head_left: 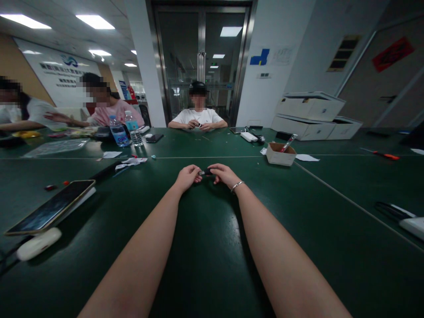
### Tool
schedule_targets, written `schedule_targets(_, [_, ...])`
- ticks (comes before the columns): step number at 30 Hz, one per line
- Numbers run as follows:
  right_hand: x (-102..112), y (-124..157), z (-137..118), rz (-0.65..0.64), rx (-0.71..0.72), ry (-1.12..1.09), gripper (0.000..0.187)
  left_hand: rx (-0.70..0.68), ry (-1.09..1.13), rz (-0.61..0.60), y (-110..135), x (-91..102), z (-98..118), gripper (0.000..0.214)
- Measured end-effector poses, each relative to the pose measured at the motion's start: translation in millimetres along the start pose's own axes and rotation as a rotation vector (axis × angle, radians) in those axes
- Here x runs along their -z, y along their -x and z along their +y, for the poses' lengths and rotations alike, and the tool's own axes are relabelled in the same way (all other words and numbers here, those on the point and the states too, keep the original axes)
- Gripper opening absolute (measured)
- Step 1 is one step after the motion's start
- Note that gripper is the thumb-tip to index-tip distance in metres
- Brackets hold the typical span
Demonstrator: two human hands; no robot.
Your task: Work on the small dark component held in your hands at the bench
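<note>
Both my arms reach forward over the green table (pixel 205 247). Between my hands is a small black object with a silver end (pixel 206 172); its exact kind is too small to tell. My left hand (pixel 188 177) pinches the silver end, fingers closed. The black end is in the closed fingers of my right hand (pixel 225 175), which has a bracelet (pixel 237 186) at the wrist. The object is held roughly level, just above or at the tabletop, and fingertips hide both its ends.
At the left lie a phone (pixel 53 207) and a white oval case (pixel 39 244). Two water bottles (pixel 119 132) stand farther back. A small open box (pixel 281 154), white boxes (pixel 304 117) and a screwdriver (pixel 380 153) are to the right. A person (pixel 198 115) sits opposite.
</note>
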State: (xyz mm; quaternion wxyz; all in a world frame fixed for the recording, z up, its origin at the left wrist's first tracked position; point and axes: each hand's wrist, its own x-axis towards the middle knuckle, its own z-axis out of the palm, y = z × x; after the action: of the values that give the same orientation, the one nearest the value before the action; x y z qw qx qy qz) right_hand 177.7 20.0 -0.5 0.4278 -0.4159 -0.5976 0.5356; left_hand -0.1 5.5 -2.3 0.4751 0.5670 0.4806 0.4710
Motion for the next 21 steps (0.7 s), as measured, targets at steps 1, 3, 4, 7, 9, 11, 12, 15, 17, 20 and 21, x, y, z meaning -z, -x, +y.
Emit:
schedule_targets(1, [0.0, 0.0, -0.2, 0.006, 0.000, -0.005, 0.014, -0.009, -0.017, -0.014, -0.1, 0.1, -0.7, 0.017])
schedule_targets(3, [0.0, 0.3, -0.6, 0.015, -0.002, -0.023, 0.014, -0.057, -0.048, -0.042, -0.1, 1.0, -2.4, 0.018])
schedule_targets(4, [0.0, 0.5, -0.8, 0.017, -0.003, -0.033, 0.014, -0.088, -0.064, -0.047, -0.1, 1.7, -3.3, 0.019])
schedule_targets(7, [-0.2, 1.0, -1.2, 0.013, -0.008, -0.046, 0.014, -0.135, -0.099, -0.025, -0.4, 2.9, -5.3, 0.024])
schedule_targets(9, [-0.5, 1.5, -1.6, 0.019, -0.011, -0.050, 0.013, -0.125, -0.118, -0.018, -0.5, 2.5, -5.6, 0.024])
schedule_targets(11, [-0.8, 2.0, -2.2, 0.026, -0.017, -0.059, 0.012, -0.116, -0.146, -0.029, 0.0, 1.5, -5.1, 0.027])
schedule_targets(12, [-1.0, 2.3, -2.5, 0.029, -0.022, -0.064, 0.011, -0.113, -0.154, -0.030, 0.6, 1.0, -4.5, 0.029])
schedule_targets(15, [-1.5, 2.8, -3.4, 0.036, -0.032, -0.078, 0.010, -0.134, -0.126, 0.002, 3.5, 0.5, -2.1, 0.025])
schedule_targets(17, [-1.7, 2.9, -3.7, 0.035, -0.037, -0.082, 0.010, -0.181, -0.103, 0.034, 5.3, 1.2, -0.4, 0.031])
schedule_targets(20, [-1.9, 2.8, -4.0, 0.023, -0.038, -0.077, 0.011, -0.222, -0.094, 0.048, 6.1, 2.0, 0.8, 0.033])
schedule_targets(21, [-1.9, 2.8, -4.1, 0.020, -0.038, -0.073, 0.011, -0.218, -0.089, 0.045, 5.8, 2.1, 0.8, 0.030])
